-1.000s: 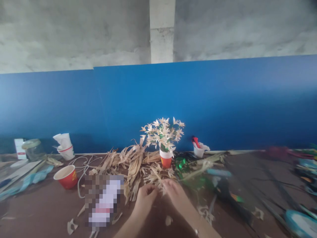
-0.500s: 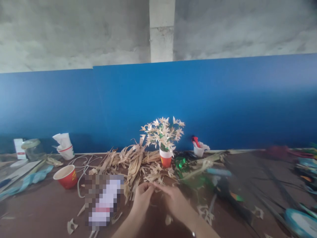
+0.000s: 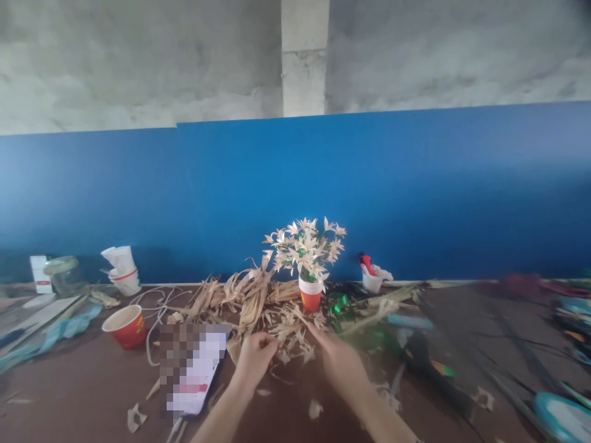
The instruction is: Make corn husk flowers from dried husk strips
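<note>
My left hand (image 3: 253,359) is curled, its fingers pinched on a small dry husk piece at the near edge of a heap of dry husk strips (image 3: 252,304). Just to the right, my right hand (image 3: 340,366) reaches toward small cut husk flowers (image 3: 292,335), with the fingers extended and blurred. Behind the heap stands a small red and white cup holding a bouquet of pale husk flowers (image 3: 305,249). All of this lies on a brown table (image 3: 92,394).
A red paper cup (image 3: 124,326) stands at left beside a white cord (image 3: 154,307). A pixelated flat item (image 3: 192,363) lies by my left forearm. Stacked white cups (image 3: 120,271), a jar (image 3: 62,275), green ribbon (image 3: 339,303), a white cup with a red tool (image 3: 370,274) and blurred tools at right.
My hands, close together a second ago, have drawn apart; the left stays pinched near the heap, the right has slid a little right. The view shifted slightly.
</note>
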### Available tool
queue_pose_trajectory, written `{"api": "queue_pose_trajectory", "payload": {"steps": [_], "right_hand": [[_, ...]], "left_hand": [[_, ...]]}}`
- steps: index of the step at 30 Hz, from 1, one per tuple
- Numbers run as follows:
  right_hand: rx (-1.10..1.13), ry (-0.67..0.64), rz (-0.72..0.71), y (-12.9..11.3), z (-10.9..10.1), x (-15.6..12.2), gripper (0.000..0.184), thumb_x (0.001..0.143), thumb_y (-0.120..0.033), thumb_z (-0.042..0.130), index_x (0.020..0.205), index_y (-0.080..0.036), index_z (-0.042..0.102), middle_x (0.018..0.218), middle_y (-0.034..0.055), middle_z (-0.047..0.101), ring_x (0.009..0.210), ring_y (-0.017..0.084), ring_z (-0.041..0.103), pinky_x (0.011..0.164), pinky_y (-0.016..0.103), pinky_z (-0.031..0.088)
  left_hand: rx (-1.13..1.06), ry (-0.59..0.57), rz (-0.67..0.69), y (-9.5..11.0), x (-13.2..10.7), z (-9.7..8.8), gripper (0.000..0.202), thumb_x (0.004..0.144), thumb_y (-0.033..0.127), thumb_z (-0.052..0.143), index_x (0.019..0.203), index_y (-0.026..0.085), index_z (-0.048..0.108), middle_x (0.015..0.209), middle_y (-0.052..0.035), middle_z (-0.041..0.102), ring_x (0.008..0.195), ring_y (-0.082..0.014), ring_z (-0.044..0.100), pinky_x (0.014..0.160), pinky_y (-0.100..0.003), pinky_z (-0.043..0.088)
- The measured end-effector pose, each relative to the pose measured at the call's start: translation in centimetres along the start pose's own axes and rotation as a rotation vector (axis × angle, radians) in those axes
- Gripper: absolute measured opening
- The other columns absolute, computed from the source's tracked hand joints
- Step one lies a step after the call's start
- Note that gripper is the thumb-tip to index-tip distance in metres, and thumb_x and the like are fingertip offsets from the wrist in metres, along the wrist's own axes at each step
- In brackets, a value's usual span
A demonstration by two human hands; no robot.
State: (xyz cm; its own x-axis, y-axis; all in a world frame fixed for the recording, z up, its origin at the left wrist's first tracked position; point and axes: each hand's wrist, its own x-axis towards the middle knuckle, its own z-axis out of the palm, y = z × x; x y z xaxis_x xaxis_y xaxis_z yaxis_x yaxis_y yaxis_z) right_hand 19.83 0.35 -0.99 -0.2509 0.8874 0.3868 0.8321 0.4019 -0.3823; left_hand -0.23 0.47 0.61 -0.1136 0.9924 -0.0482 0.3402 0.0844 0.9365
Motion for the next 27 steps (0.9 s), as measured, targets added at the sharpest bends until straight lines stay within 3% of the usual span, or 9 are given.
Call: {"api": "queue_pose_trajectory", "payload": {"steps": [3, 7, 13, 19, 24, 27], "right_hand": [[0.088, -0.010, -0.050, -0.1, 0.3, -0.2, 0.066, 0.074, 0.001, 0.035, 0.132, -0.029, 0.043, 0.125, 0.0033, 0.058, 0.111, 0.016, 0.056, 0.090, 0.029, 0.048], [0.130, -0.035, -0.024, -0.5, 0.2, -0.3, 0.065, 0.073, 0.001, 0.034, 0.129, -0.029, 0.046, 0.126, 0.0019, 0.057, 0.113, 0.015, 0.055, 0.093, 0.029, 0.046], [0.132, -0.035, -0.021, -0.6, -0.3, -0.3, 0.061, 0.075, 0.000, 0.035, 0.127, -0.028, 0.050, 0.124, 0.0030, 0.059, 0.112, 0.015, 0.056, 0.093, 0.029, 0.046], [0.133, -0.046, -0.046, -0.6, 0.1, -0.2, 0.063, 0.076, -0.001, 0.033, 0.130, -0.030, 0.045, 0.127, 0.0014, 0.056, 0.114, 0.015, 0.053, 0.093, 0.030, 0.046], [0.162, -0.048, -0.077, -0.4, 0.3, -0.2, 0.060, 0.077, -0.004, 0.032, 0.130, -0.028, 0.046, 0.130, 0.0014, 0.054, 0.118, 0.015, 0.050, 0.096, 0.030, 0.043], [0.210, -0.026, -0.023, -0.9, 0.0, -0.3, 0.053, 0.082, -0.011, 0.032, 0.132, -0.024, 0.043, 0.126, 0.0053, 0.057, 0.114, 0.017, 0.054, 0.093, 0.031, 0.045]], "left_hand": [[0.363, 0.020, 0.157, 0.2, 0.3, -1.3, 0.018, 0.070, 0.025, 0.055, 0.057, 0.018, 0.065, 0.058, -0.0013, 0.066, 0.060, -0.0154, 0.059, 0.060, -0.024, 0.037], [0.621, 0.023, 0.171, 0.2, 0.2, -1.7, 0.012, 0.070, 0.022, 0.057, 0.066, 0.021, 0.068, 0.072, -0.0022, 0.071, 0.073, -0.0189, 0.063, 0.065, -0.025, 0.036], [0.673, -0.057, 0.210, 0.5, -0.1, -2.4, 0.016, 0.068, 0.015, 0.055, 0.072, 0.022, 0.069, 0.077, -0.0021, 0.072, 0.078, -0.0181, 0.064, 0.069, -0.025, 0.037], [0.678, -0.326, 0.119, 0.6, -1.3, -4.3, 0.008, 0.051, 0.019, 0.070, 0.058, 0.025, 0.069, 0.064, -0.0009, 0.069, 0.065, -0.0213, 0.062, 0.055, -0.025, 0.036], [0.667, -0.374, 0.108, 0.0, -1.3, -4.7, 0.013, 0.054, 0.014, 0.064, 0.054, 0.026, 0.068, 0.062, -0.0019, 0.067, 0.062, -0.0211, 0.061, 0.055, -0.026, 0.035], [0.626, -0.325, 0.158, 0.3, -0.9, -4.0, 0.013, 0.061, 0.015, 0.058, 0.061, 0.023, 0.068, 0.068, -0.0035, 0.069, 0.069, -0.0207, 0.062, 0.060, -0.026, 0.037]]}}
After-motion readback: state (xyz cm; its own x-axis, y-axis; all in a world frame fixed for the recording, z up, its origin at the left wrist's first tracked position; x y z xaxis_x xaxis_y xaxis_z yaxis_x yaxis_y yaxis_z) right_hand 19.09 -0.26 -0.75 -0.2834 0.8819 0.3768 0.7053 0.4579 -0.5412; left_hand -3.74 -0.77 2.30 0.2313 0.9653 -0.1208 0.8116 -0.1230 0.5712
